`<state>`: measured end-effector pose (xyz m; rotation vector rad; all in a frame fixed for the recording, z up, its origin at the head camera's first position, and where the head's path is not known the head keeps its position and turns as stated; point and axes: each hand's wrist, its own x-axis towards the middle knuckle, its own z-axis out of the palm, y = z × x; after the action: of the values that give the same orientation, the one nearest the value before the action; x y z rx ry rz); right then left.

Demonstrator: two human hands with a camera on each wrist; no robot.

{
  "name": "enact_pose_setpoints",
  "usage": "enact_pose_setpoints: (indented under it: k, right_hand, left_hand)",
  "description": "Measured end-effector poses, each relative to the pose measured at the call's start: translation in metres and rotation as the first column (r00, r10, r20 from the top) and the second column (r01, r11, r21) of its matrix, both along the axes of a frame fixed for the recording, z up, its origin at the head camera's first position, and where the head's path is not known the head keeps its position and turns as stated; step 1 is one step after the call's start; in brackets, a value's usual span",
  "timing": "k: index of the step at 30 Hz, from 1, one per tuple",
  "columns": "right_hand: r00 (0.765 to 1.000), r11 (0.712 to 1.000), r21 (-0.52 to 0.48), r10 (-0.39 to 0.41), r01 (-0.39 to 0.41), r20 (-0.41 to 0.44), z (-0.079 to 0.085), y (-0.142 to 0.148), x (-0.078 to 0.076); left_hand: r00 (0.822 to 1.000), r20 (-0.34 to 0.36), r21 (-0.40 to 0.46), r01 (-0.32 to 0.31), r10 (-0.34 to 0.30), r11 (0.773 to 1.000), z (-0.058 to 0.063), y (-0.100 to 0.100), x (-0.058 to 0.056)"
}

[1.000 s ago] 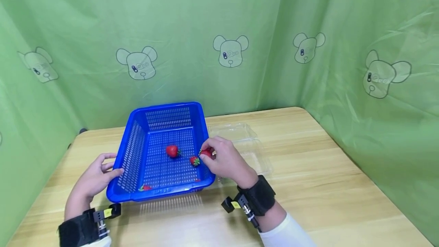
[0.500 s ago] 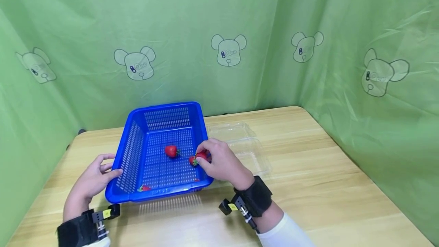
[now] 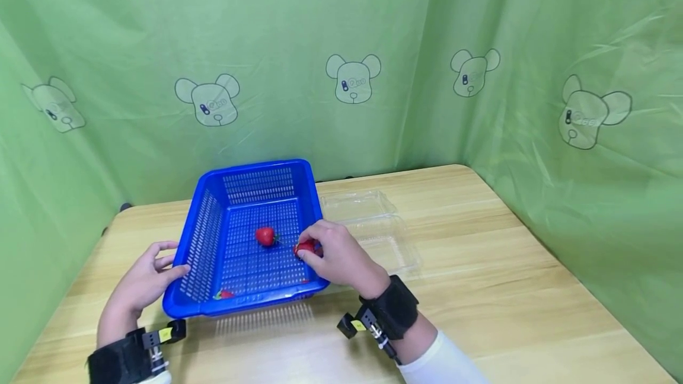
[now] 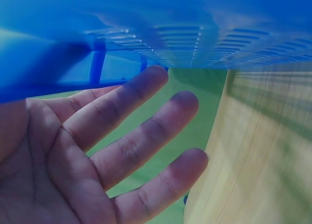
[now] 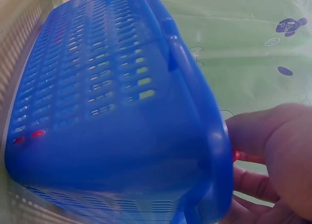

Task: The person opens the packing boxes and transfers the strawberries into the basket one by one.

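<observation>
A blue plastic basket (image 3: pixel 242 304) with slotted walls stands on the table. My left hand (image 3: pixel 140 277) holds its left rim, thumb over the edge; in the left wrist view the other fingers (image 4: pixel 146 151) spread along the outside. My right hand (image 3: pixel 338 255) reaches over the right rim and pinches a red strawberry (image 3: pixel 306 245) between thumb and fingers, low inside the basket. That strawberry overlaps another beside it, mostly hidden. A larger strawberry (image 3: pixel 265 236) lies mid-basket, and a small one (image 3: pixel 225 294) with green leaves shows at the front left corner.
To the right of the basket, partly behind my right hand, lies an open clear plastic clamshell box (image 3: pixel 395 248), its lid (image 3: pixel 360 203) folded back. The wooden table (image 3: pixel 507 289) extends to the right. A green curtain (image 3: pixel 288 28) with bear-head prints encloses the back and sides.
My right hand has moved left and slightly down with its strawberry, from the right wall over to the strawberry beside it. The left hand keeps its hold on the rim.
</observation>
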<state>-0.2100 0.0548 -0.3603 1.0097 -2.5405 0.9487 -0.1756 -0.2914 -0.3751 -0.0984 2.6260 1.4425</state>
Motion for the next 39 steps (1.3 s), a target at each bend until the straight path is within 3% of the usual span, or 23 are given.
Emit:
enact_pose_setpoints:
  k: [9,21,39]
  right_hand:
    - [0.998,0.999,0.009,0.043,-0.043,-0.041,-0.0036,-0.0031,0.0000]
    - [0.999,0.997,0.066,0.040,-0.039,-0.014,-0.0051,-0.0074,0.0038]
    - [1.000,1.000,-0.025,0.004,-0.004,-0.018,-0.0003,0.0009,-0.0019]
  left_hand:
    - [1.000,0.002,0.015,0.001,-0.001,1.000,-0.0007,0.0001,0.0004]
    - [1.000,-0.013,0.014,0.010,-0.009,1.000,-0.0048,-0.0023,0.0009]
    - [1.000,-0.007,0.014,0.010,-0.010,1.000,-0.0015,-0.0016,-0.0004]
